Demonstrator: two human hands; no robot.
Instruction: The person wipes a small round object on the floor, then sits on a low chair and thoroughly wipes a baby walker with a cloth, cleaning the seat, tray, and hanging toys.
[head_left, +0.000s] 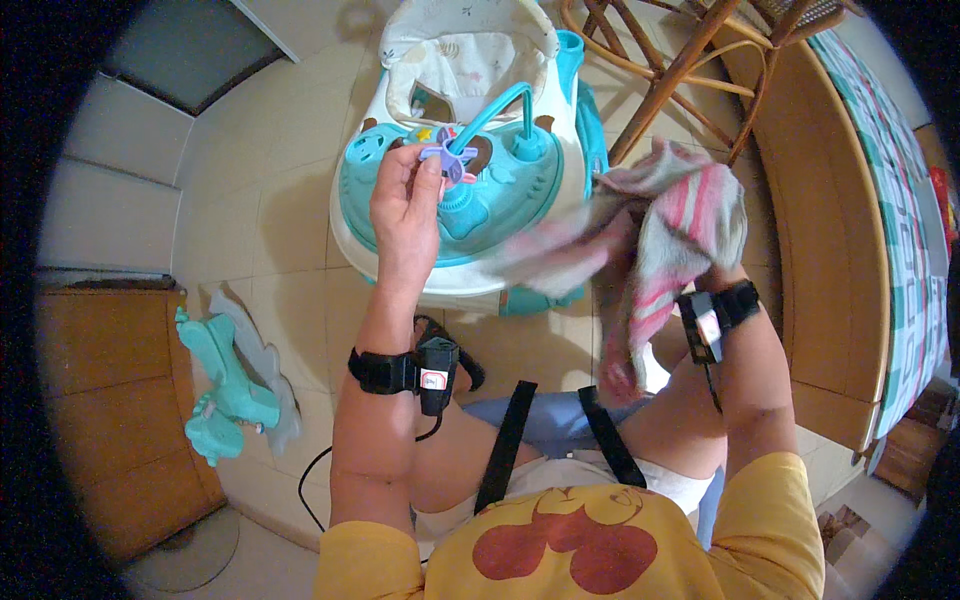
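My left hand (409, 199) pinches a small purple plastic toy piece (455, 157) threaded on the turquoise toy bar (491, 112) of a baby walker (345, 244). Beneath it spreads the walker's turquoise play tray (517, 206), with a pink part partly showing behind the fingers. A pink, white and grey striped cloth (690, 214) drapes over my right hand (721, 277), which grips it; the fingers are hidden under the folds. One end of the cloth is blurred and hangs across the tray's right front edge.
A rattan chair (660, 82) stands behind on the right. Along the right side runs a wooden cabinet (832, 225) with a checked cover (900, 247). A turquoise plastic toy part (232, 382) lies on the tiled floor at left, near wooden drawers (112, 405). A black cable (302, 480) hangs beside my left arm.
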